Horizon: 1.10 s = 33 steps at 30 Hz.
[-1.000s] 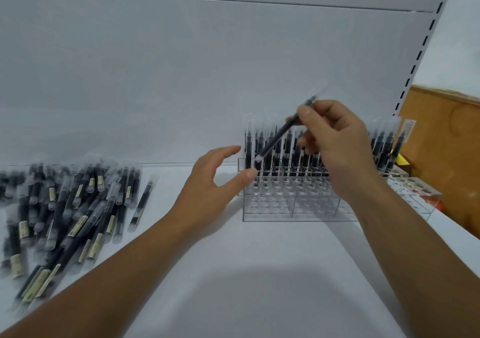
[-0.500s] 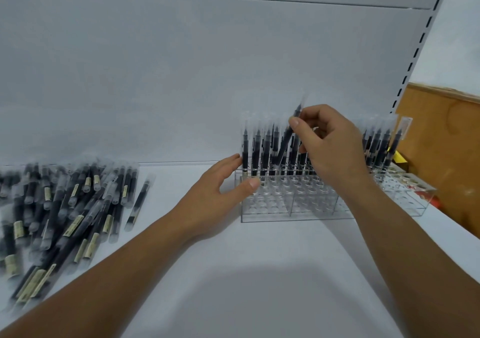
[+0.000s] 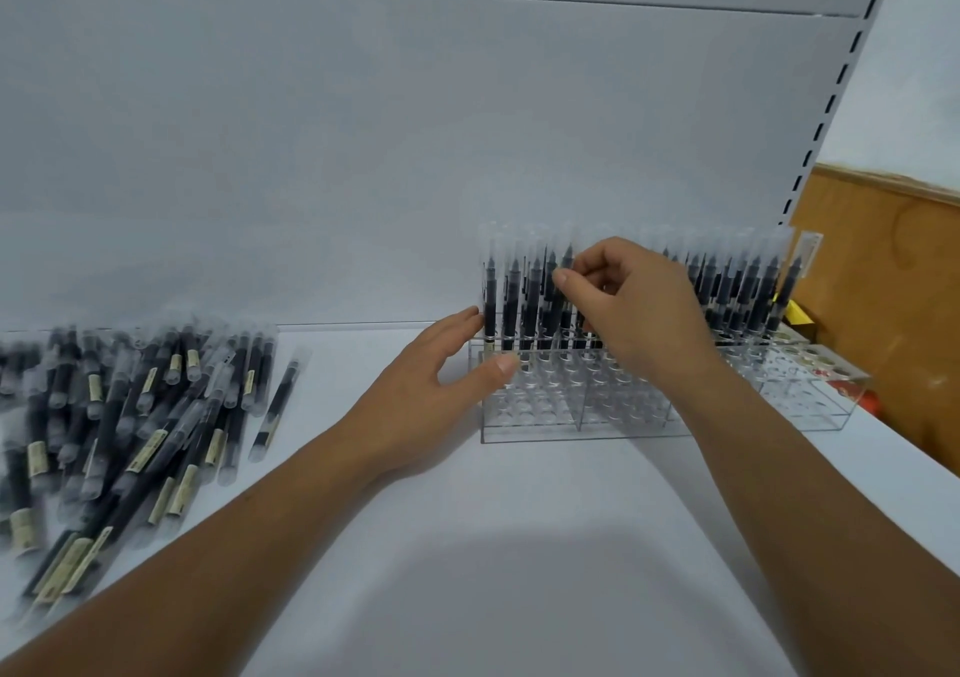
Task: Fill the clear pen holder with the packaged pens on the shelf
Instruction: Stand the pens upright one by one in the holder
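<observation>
1. While the right hand pinches a packaged pen between thumb and forefinger, its other fingers are curled in behind. The pen is upright, black, in a clear sleeve, standing among the rear rows of the clear pen holder. Whether its lower end is seated in a hole cannot be told; the hand covers that part.
2. Left hand: released, fingers nearly straight. Thumb tip rests on the holder's front-left top corner. Fingertips touch the left end by the leftmost standing pen. It grasps nothing.
3. Holder stands on the white shelf, right of centre and close to the grey back panel. It has a grid of round holes and a divider wall in the middle.
4. Standing pens fill the rear rows across the whole width, sleeves upright. The front rows show open holes.
5. Pile of packaged pens: lying flat on the shelf at far left, well apart from the holder, overlapping at mixed angles. They have black barrels with pale labels; the picture is blurred there.
6. One loose pen lies just right of the pile, apart from it.
7. Second clear holder sits just right of the first, holes showing.
8. Slotted shelf upright and wooden panel are at far right.
</observation>
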Each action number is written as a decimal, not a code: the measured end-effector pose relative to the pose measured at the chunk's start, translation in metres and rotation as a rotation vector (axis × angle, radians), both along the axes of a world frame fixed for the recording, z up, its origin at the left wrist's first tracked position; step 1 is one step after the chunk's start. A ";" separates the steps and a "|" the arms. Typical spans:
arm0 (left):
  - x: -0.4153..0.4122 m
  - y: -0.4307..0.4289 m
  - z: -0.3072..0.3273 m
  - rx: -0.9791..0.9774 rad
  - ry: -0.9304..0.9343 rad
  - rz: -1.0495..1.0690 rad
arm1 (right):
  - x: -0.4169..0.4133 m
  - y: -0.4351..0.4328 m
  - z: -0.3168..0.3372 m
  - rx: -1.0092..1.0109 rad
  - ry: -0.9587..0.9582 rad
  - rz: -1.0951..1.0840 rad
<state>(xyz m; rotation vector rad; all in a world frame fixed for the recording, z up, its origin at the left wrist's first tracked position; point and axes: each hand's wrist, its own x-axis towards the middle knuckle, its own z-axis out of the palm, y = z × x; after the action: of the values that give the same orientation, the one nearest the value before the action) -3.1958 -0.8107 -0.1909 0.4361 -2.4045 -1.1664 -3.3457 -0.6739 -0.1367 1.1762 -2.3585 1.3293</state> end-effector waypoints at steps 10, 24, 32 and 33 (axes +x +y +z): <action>0.002 -0.001 0.003 -0.016 0.009 -0.022 | 0.001 0.001 0.002 0.116 -0.031 0.009; 0.105 -0.026 0.048 -0.370 -0.200 0.304 | 0.070 -0.008 0.045 0.323 0.134 0.168; 0.216 -0.015 0.018 -0.450 -0.153 0.621 | 0.151 -0.088 -0.001 0.560 0.193 0.534; 0.224 -0.013 0.015 -0.432 -0.146 0.665 | 0.157 -0.093 -0.007 0.554 0.190 0.559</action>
<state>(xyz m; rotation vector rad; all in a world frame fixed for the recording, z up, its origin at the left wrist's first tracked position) -2.9720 -0.8234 -0.1761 1.0849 -2.2512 -0.3277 -3.1884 -0.7674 -0.1435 2.1283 -2.4159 0.6141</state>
